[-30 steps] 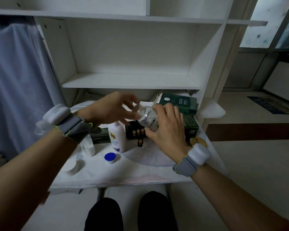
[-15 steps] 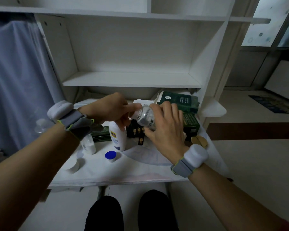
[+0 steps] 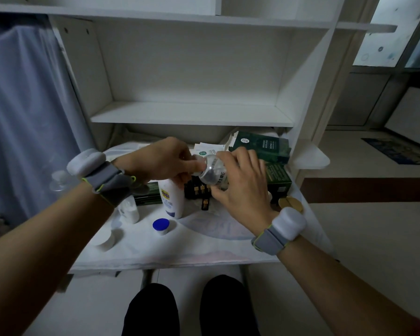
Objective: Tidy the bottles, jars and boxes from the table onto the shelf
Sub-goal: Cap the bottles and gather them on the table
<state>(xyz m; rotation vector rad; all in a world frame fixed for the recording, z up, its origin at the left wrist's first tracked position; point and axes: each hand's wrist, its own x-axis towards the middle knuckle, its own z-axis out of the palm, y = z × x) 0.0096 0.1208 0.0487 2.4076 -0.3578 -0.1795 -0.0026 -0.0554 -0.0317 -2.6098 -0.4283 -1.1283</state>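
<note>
My right hand grips a small clear bottle with a printed label, tilted so its neck points left, above the white table. My left hand pinches the cap end of that bottle. Below them stand a white lotion bottle and a dark box of small vials. Green boxes are stacked at the back right. A blue-capped jar and small white jars sit on the left. The white shelf board above the table holds nothing.
A blue-grey curtain hangs at the left. A round wooden lid lies at the table's right edge. The shelf's right upright carries a small rounded side ledge. My feet are under the table's front edge.
Both hands stayed together over the table with the bottle; my left fingers moved onto the cap end of the bottle.
</note>
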